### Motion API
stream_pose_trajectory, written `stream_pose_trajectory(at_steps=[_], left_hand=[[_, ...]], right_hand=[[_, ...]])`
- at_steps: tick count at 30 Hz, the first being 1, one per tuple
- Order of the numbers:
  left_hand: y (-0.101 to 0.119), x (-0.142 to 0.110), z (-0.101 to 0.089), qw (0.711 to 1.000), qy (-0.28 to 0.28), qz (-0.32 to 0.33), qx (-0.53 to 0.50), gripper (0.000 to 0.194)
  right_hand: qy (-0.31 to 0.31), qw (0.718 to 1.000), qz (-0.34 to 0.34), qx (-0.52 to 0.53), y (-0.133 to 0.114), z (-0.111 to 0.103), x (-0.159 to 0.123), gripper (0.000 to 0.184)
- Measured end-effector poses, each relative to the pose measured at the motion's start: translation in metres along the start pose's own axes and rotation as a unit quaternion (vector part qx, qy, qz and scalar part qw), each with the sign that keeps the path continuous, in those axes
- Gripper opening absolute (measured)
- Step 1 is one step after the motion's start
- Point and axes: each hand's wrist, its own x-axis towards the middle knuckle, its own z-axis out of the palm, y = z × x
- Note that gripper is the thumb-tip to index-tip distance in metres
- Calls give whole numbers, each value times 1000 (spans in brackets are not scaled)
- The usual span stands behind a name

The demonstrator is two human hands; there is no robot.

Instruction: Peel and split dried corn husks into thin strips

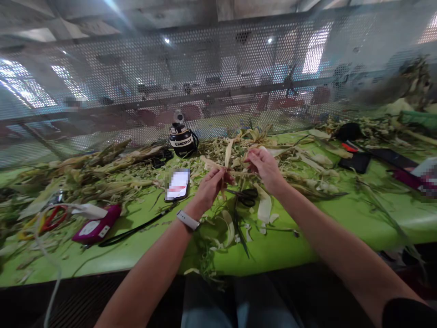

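Observation:
Over the middle of the green table, my left hand (pixel 212 182) pinches a pale strip of corn husk (pixel 229 154) that stands up from the fingertips. My right hand (pixel 266 167) is a little further right, its thumb and fingers closed in a pinch. Whatever lies between those fingers blends into the husks behind and cannot be made out. Black-handled scissors (pixel 248 197) lie just below and between the hands. A wide piece of husk (pixel 264 206) rests beside them, with curled scraps (pixel 228 227) nearer the front edge.
Heaps of dry husks (pixel 112 171) run along the back. A black "ENERGY" bottle (pixel 183 140) stands behind a lit phone (pixel 177 184). A purple device (pixel 97 224) with a cable and red-handled scissors (pixel 56 217) lie left. A dark phone (pixel 355 161) lies right. Perforated screen (pixel 211 82) behind.

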Motion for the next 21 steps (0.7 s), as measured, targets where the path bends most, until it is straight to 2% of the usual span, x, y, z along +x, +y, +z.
stream_pose_trajectory(at_steps=[2, 3, 5, 6, 8, 10, 11, 13, 15, 17, 19, 21], left_hand=[[2, 2, -2, 999, 15, 2, -50, 26], [3, 4, -2, 998, 19, 2, -62, 25], [3, 5, -3, 997, 30, 7, -71, 22], [3, 5, -4, 997, 36, 13, -72, 20], [2, 5, -4, 996, 41, 35, -72, 18], [1, 4, -4, 995, 37, 57, -71, 19], [1, 4, -3, 995, 35, 60, -70, 20], [0, 3, -3, 996, 32, 53, -67, 24], [0, 4, -4, 996, 37, 46, -66, 26], [-1, 7, -6, 995, 54, 47, -71, 26], [-2, 10, -9, 994, 72, 49, -69, 27], [-3, 12, -12, 994, 83, 56, -47, 29]], right_hand=[[48, 996, -73, -34, -3, -4, 2, 31], [51, 992, -100, -63, -5, -5, 1, 29], [17, 977, -146, -154, -5, -3, -5, 30], [-8, 961, -174, -213, -5, 0, -9, 31], [-49, 912, -248, -324, -3, 6, -18, 35], [-93, 868, -277, -401, 1, 12, -24, 36], [-120, 861, -259, -421, 3, 15, -26, 33], [-192, 870, -165, -423, 8, 18, -27, 25], [-267, 888, -46, -371, 12, 19, -26, 22], [-301, 902, 23, -310, 15, 18, -23, 17], [-286, 910, 6, -302, 17, 17, -20, 13], [-244, 903, -60, -348, 16, 15, -19, 10]])
